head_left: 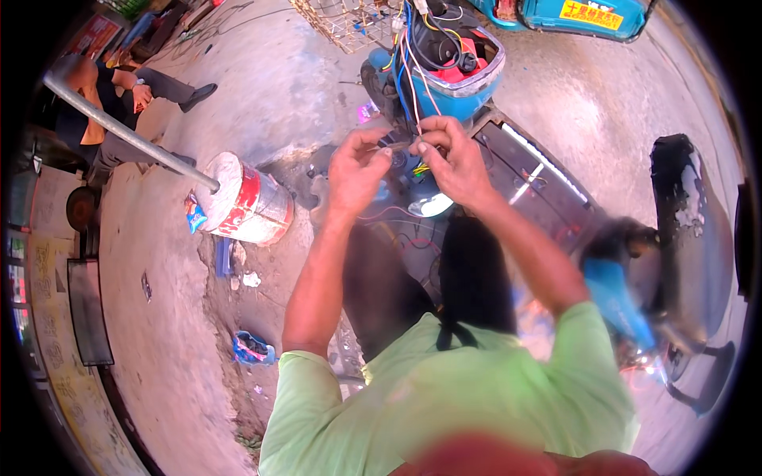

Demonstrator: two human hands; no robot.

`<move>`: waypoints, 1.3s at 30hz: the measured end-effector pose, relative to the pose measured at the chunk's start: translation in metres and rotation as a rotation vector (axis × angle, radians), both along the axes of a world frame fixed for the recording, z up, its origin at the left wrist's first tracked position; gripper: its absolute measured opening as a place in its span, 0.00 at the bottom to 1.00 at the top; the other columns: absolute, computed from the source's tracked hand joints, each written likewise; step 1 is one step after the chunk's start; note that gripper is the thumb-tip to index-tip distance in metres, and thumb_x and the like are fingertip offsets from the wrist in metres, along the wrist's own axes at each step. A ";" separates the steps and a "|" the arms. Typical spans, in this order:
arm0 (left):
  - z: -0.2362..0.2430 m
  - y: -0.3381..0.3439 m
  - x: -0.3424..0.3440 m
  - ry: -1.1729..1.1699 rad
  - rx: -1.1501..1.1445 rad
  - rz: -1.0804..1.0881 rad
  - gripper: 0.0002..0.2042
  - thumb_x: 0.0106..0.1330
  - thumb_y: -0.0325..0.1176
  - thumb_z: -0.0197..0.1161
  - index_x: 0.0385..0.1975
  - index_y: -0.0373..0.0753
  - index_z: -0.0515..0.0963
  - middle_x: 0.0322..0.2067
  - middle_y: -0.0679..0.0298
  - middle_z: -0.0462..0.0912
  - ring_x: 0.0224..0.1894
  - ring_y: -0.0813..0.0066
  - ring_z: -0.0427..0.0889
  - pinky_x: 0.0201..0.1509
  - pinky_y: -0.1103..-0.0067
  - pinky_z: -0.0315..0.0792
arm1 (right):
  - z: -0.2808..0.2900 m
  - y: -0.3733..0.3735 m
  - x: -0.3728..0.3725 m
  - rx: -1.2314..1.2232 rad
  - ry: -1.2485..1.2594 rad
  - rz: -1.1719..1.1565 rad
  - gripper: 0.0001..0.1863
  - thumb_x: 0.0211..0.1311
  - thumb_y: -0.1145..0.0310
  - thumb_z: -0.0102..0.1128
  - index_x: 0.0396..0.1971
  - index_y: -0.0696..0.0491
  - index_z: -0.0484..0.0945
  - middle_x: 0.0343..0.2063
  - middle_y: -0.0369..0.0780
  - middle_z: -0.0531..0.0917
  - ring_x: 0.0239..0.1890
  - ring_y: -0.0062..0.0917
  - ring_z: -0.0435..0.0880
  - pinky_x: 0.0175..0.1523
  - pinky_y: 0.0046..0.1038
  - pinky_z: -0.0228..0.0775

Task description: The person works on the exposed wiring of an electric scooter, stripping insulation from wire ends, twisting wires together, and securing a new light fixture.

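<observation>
Where the thin, pale pink plastic-coated wires come down from the turquoise plastic vehicle shell, they meet the right hand at its fingertips, their long axis running away from the person's body. The right hand is the nearer: its thumb and forefinger seem pinched together on the lower ends. Just beside, to the left, the left hand has its thumb and forefinger close to each other; whether a strand is between them I cannot tell. Counted, there are two hands, at least two pink wires, one turquoise shell, one red-and-white round bucket with one grey metal pole rising from it, and one seated person in dark clothes.
</observation>
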State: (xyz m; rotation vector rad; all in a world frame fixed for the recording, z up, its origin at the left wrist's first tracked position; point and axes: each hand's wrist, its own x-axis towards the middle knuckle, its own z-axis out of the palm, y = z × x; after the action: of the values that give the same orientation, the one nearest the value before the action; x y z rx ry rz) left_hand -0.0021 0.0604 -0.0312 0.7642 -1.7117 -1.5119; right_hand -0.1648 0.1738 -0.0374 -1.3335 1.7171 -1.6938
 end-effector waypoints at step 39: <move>0.008 -0.009 -0.034 -0.114 -0.674 -0.198 0.13 0.64 0.27 0.65 0.49 0.36 0.83 0.46 0.57 0.87 0.52 0.65 0.85 0.59 0.71 0.75 | 0.030 0.005 -0.047 0.342 -0.535 0.188 0.11 0.59 0.75 0.67 0.40 0.63 0.81 0.34 0.44 0.89 0.34 0.24 0.86 0.42 0.25 0.78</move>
State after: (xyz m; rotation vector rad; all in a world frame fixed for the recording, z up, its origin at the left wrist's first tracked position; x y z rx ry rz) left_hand -0.0357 0.0509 -0.0237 0.3322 -2.2488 -0.9073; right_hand -0.2121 0.1783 -0.0078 -0.7700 1.4300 -1.4042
